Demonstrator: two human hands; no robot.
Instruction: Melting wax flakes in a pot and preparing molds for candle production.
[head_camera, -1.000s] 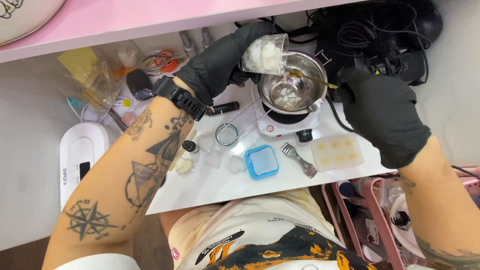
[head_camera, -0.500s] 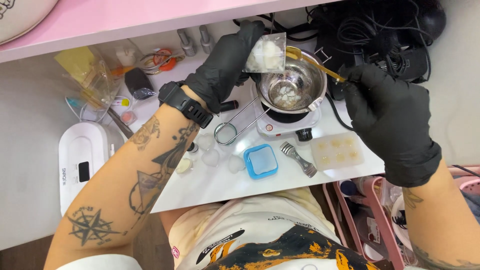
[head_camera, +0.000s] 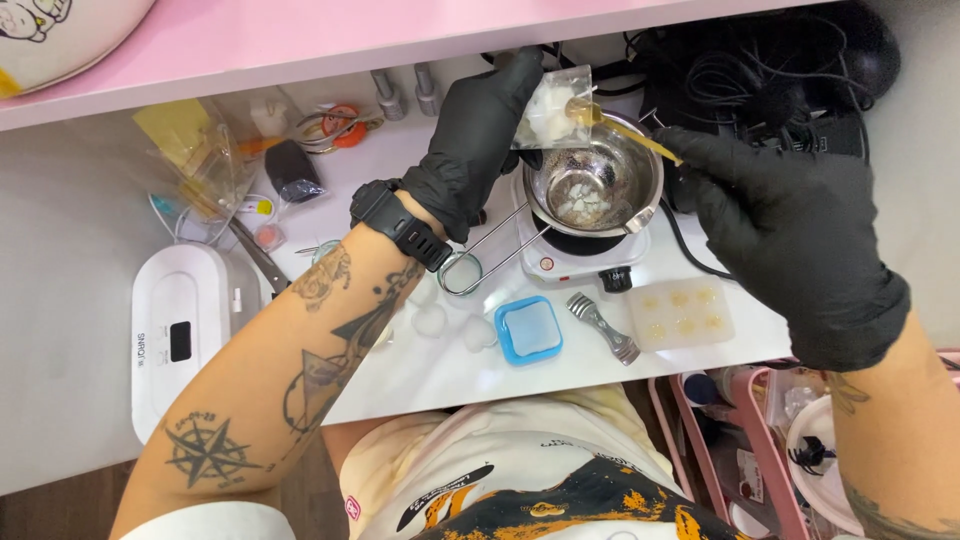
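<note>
Single head view, steep downward, close over white table.

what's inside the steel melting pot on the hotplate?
The small steel pot holds a few white waxy chunks on its base, the rest bare metal. The clear plastic cup in the left hand hides part of the far rim.

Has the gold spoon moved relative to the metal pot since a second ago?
Yes. The gold spoon has risen from inside the metal pot to the mouth of the clear cup above its far rim.
</note>
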